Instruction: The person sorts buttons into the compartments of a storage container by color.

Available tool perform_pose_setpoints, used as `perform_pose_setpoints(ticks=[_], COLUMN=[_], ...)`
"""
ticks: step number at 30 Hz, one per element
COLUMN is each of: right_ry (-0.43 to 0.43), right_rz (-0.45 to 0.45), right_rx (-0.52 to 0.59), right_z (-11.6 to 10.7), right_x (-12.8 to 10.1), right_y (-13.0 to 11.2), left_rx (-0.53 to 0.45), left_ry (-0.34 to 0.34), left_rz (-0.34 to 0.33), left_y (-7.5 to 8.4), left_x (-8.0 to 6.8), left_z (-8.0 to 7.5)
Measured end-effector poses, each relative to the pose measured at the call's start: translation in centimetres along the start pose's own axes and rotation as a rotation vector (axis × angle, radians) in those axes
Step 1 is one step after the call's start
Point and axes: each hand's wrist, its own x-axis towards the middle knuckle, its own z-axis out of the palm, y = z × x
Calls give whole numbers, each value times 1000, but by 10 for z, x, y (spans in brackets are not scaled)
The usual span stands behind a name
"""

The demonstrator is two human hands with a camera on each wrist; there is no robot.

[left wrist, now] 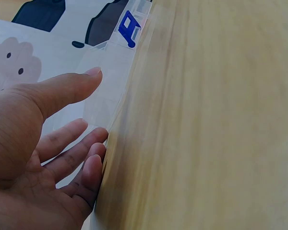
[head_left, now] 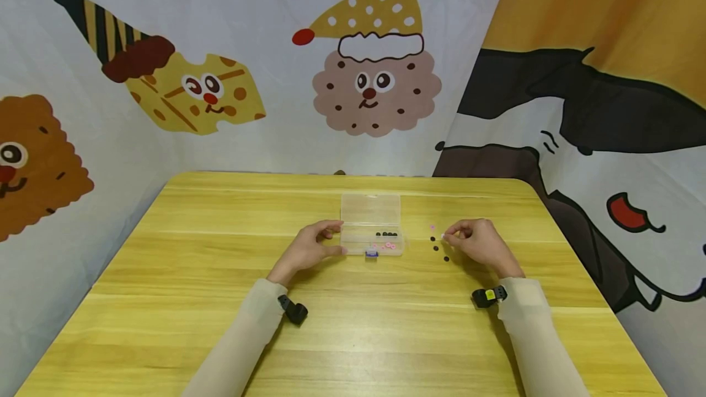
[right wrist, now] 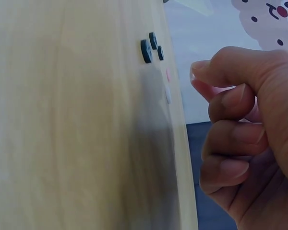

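Note:
A clear plastic box with its lid raised stands on the table. Several black discs and pink discs lie in separate compartments. My left hand rests at the box's left side, thumb extended and spread from the fingers. My right hand has curled fingers, with thumb and index tips close together right beside a white disc; I cannot tell whether they pinch anything. To its left, three black button-like discs and a pink disc lie on the wood.
A blue latch sticks out at the box's front. The wooden table extends around box and hands. Behind it hangs a cloth printed with cartoon figures. Each wrist carries a black camera.

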Motion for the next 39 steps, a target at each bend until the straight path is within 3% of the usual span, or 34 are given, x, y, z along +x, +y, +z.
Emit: perform_pose_setpoints(ticks=[39], right_ry=[4], right_rz=[-102], right_rx=[145], right_z=[28], right_x=[1], right_y=[-31], left_rx=[4], left_ry=[1], left_rz=[-1], left_y=[0], left_x=[0], left_z=[0])
